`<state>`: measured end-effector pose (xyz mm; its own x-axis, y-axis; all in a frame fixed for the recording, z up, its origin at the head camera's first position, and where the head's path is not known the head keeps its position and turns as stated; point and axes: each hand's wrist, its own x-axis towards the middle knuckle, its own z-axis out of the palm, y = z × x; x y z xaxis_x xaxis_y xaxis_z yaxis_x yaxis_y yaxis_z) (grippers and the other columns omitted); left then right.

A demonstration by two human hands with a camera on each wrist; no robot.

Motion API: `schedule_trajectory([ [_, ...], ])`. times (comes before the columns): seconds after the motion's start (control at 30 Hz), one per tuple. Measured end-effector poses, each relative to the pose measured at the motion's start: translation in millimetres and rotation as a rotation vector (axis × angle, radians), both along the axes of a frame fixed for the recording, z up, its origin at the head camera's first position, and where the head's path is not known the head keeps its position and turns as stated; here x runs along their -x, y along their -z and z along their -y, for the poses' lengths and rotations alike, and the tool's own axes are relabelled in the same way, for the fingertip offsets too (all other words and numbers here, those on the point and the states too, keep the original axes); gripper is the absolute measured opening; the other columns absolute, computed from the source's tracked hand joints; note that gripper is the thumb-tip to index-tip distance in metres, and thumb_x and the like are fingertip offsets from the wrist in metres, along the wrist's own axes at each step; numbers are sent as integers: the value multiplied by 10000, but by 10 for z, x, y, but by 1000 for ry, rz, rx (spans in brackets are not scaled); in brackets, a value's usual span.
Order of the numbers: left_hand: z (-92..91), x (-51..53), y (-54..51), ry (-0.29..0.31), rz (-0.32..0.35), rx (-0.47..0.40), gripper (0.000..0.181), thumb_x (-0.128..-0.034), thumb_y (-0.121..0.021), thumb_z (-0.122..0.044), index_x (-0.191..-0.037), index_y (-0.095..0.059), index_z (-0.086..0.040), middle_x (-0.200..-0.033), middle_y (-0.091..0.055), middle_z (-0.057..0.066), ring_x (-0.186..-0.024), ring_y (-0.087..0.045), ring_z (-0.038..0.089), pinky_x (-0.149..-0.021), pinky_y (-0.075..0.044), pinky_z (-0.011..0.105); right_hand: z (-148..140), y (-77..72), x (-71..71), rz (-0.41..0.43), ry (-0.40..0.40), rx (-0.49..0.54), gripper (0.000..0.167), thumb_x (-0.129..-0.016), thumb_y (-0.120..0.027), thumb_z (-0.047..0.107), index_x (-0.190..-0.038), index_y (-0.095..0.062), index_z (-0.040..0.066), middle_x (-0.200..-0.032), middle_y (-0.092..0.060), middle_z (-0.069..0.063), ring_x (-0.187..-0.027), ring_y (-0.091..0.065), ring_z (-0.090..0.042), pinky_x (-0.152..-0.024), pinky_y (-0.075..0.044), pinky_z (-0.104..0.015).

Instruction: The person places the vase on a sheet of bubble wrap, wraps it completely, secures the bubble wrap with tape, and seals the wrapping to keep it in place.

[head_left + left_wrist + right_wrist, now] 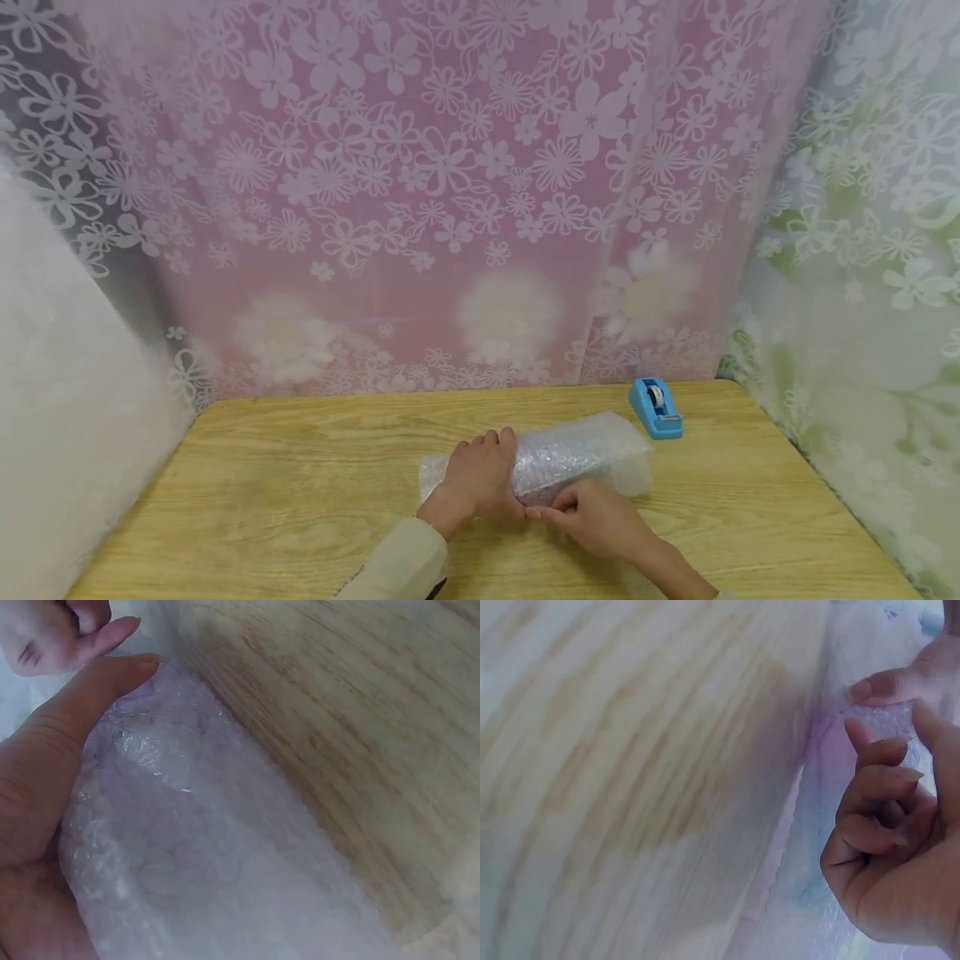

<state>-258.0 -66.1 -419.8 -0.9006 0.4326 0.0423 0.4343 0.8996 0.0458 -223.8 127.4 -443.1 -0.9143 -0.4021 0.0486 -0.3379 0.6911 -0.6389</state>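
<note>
A roll of clear bubble wrap (555, 457) lies at a slant on the wooden table, with a faint purple and blue tint showing through; what is inside is hidden. My left hand (480, 475) grips the roll left of its middle, fingers over the top, thumb (112, 682) along the near side. Close to that thumb, my right hand (600, 517) reaches in at the roll's near edge with one digit stretched out against the wrap. In the right wrist view its thumb and index fingertips stand apart, and the other fingers (870, 832) are curled without a visible object.
A blue tape dispenser (656, 408) stands beyond the roll's right end, near the table's back edge. The wood-grain table (285, 475) is bounded by a pink floral curtain (420, 208) behind and pale sheets on both sides.
</note>
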Motion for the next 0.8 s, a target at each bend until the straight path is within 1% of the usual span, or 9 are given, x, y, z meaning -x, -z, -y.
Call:
schedule_trajectory([
  [0.17, 3, 2, -21, -3, 10, 5, 734, -622, -767, -624, -1026, -442, -104, -865, -508, 26, -795, -561, 199, -649, -466, 350, 17, -38, 0, -1, 52, 8, 593, -841, -568, 616, -471, -510, 157, -429, -292, 174, -407, -237, -3, -389, -187, -192],
  [0.27, 7, 3, -33, 8, 7, 12, 730, -634, -753, -641, -1016, -434, -107, -848, -489, 22, -768, -542, 190, -634, -458, 338, 23, -48, -1, -8, 64, -1, 597, -839, -571, 614, -464, -521, 152, -407, -320, 169, -388, -252, -5, -383, -180, -190],
  [0.37, 12, 2, -28, 17, -2, 16, 731, -631, -756, -648, -1001, -420, -114, -832, -465, 10, -735, -516, 172, -621, -442, 325, 20, -46, 3, -13, 51, -4, 562, -844, -581, 595, -486, -576, 162, -401, -384, 164, -378, -305, -8, -374, -204, -190],
  [0.5, 20, -24, -3, 12, 4, 7, 764, -600, -771, -660, -997, -408, -118, -837, -452, 4, -734, -504, 163, -634, -433, 324, -6, -6, 1, -15, 1, -12, 490, -851, -623, 530, -490, -601, 199, -411, -422, 174, -389, -346, 4, -377, -229, -184],
  [0.57, 24, -46, 8, 11, 14, 8, 850, -576, -762, -695, -1070, -428, -90, -889, -485, 23, -794, -534, 183, -674, -450, 341, -35, 15, -9, 20, -31, 4, 460, -859, -636, 494, -507, -615, 200, -425, -434, 177, -403, -353, 10, -382, -246, -181],
  [0.63, 27, -59, 11, 8, 26, 11, 1043, -558, -724, -756, -1241, -409, -34, -1013, -532, 63, -916, -558, 219, -747, -465, 370, -63, 23, -19, 84, -69, 57, 430, -884, -629, 451, -556, -642, 173, -454, -465, 151, -415, -366, 4, -390, -270, -178],
  [0.7, 37, -64, 8, 7, 37, 11, 1252, -533, -670, -823, -1418, -291, -22, -1177, -532, 107, -1061, -543, 262, -825, -464, 410, -91, 20, -38, 162, -101, 123, 378, -906, -619, 406, -648, -676, 135, -503, -510, 107, -430, -402, -15, -395, -309, -184],
  [0.73, 46, -62, 4, 12, 43, 7, 1319, -535, -636, -848, -1482, -204, -38, -1265, -504, 123, -1135, -514, 278, -866, -453, 429, -102, 12, -52, 215, -111, 160, 362, -918, -610, 386, -698, -679, 107, -534, -537, 78, -433, -439, -33, -399, -330, -189],
  [0.8, 70, -52, -8, 34, 66, -15, 1351, -557, -562, -887, -1527, -81, -79, -1391, -424, 127, -1238, -444, 284, -925, -425, 455, -110, -11, -88, 321, -119, 242, 345, -935, -592, 362, -814, -689, 54, -599, -583, 15, -452, -523, -90, -408, -376, -205],
])
